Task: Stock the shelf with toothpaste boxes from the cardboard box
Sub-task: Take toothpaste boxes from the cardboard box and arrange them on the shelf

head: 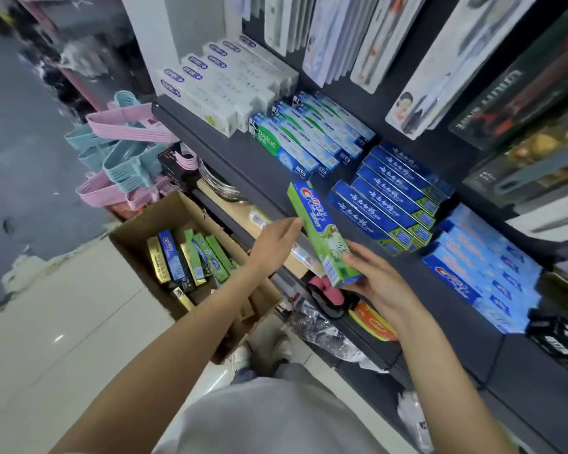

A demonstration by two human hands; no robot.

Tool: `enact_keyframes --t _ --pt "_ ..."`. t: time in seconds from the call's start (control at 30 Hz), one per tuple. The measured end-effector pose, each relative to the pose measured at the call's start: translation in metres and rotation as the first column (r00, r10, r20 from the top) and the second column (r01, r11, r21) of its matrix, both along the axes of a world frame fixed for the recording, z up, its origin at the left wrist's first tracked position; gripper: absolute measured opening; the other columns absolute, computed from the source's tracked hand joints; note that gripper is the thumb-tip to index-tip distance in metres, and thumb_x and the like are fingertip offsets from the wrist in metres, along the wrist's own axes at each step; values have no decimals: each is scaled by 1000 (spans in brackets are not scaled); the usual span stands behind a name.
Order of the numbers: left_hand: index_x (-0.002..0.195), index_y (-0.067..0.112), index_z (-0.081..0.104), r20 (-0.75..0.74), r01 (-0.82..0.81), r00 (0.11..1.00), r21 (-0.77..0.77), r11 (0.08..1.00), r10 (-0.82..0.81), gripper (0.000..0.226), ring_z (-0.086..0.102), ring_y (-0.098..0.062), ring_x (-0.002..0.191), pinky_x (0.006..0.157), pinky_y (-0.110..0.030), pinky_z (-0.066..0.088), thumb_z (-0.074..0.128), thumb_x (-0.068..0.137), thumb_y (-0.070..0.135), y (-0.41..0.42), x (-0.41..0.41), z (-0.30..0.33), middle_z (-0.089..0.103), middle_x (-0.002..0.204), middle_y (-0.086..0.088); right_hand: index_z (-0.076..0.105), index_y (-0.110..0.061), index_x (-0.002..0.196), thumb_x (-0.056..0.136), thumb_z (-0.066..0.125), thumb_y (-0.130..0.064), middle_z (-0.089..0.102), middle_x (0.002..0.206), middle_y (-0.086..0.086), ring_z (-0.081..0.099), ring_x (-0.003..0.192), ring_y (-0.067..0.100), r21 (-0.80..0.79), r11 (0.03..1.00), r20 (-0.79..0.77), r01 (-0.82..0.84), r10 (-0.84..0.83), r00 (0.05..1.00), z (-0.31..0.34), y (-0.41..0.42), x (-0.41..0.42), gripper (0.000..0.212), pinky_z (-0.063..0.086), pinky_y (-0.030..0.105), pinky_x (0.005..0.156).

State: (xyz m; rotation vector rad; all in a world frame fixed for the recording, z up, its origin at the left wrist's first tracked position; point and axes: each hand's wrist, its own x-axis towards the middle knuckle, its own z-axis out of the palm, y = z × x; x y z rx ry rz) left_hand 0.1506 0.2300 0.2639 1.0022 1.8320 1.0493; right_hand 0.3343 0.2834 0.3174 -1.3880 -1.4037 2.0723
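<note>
- Green Crest toothpaste box (322, 232) held in the air, tilted, just in front of the dark shelf (266, 168).
- Right hand (379, 280) clamped on the box's lower end; left hand (273, 245) with fingers loosely apart, fingertips touching the box's left edge.
- Cardboard box (164, 221) on the floor below left, open, with green, blue and gold toothpaste boxes inside.
- On the shelf: white boxes (217, 83), Darlie boxes (302, 139), dark blue boxes (391, 198), light blue Crest boxes (479, 273).
- Pink and blue hangers (122, 152) beyond the cardboard box.
</note>
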Motion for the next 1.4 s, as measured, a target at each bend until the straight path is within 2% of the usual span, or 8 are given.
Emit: enact_keyframes --t 0.2,0.43,0.6,0.7,0.8,0.93,1.13,1.4 --pt "148 26 29 -573 108 797 -176 978 -191 51 4 -17 147 117 -43 9 41 99 36 20 -44 -30 13 159 3 56 -33 121 92 57 -16 69 97 -7 65 90 8 246 957 113 -152 128 985 9 45 -35 34 51 22 77" --pt "150 26 20 -649 141 684 -332 933 -334 58 1 -18 147 117 -45 5 43 97 35 25 -61 -36 9 159 3 49 -33 131 91 60 -16 55 104 -20 50 96 -9 503 784 344 -363 204 917 2 60 -56 44 40 16 81" --pt "145 18 32 -706 105 620 -357 928 -342 53 13 -21 145 116 -43 9 45 95 32 27 -59 -34 25 155 -2 44 -35 130 87 65 -19 54 108 -12 51 107 12 534 778 425 -331 91 901 -18 56 -39 50 39 31 89" --pt "140 13 41 -598 62 783 -196 979 -169 50 20 -21 144 116 -37 16 52 92 24 28 -58 -33 35 150 -5 46 -36 123 87 66 -20 56 113 -7 53 110 15 470 846 376 -249 63 924 -28 52 -26 44 42 36 96" --pt "132 10 49 -191 -198 964 -45 979 186 41 45 -22 127 97 -27 35 54 92 16 26 -54 -19 54 132 -5 51 -28 122 88 65 -17 55 122 -4 49 117 9 402 903 252 -154 53 966 -29 46 -16 38 42 22 92" --pt "130 17 46 294 -309 905 -40 950 307 42 59 -17 106 92 -30 45 59 90 14 25 -51 -5 63 104 6 55 -20 120 88 64 -13 56 117 -11 49 114 2 407 905 206 -122 39 978 -30 40 -8 34 42 7 86" --pt "127 10 48 447 -317 848 -4 949 285 37 63 -14 87 67 -11 53 59 92 10 30 -43 8 63 100 -4 55 -23 117 88 64 -13 54 110 -23 48 107 -5 395 914 182 -91 19 983 -31 36 -4 32 40 0 75" --pt "128 7 46 494 -331 821 4 943 286 44 65 -13 83 66 -13 53 65 88 12 35 -43 9 62 101 -5 53 -19 125 87 67 -22 59 117 -7 50 106 0 497 832 352 -248 68 933 -22 36 -4 41 37 1 77"
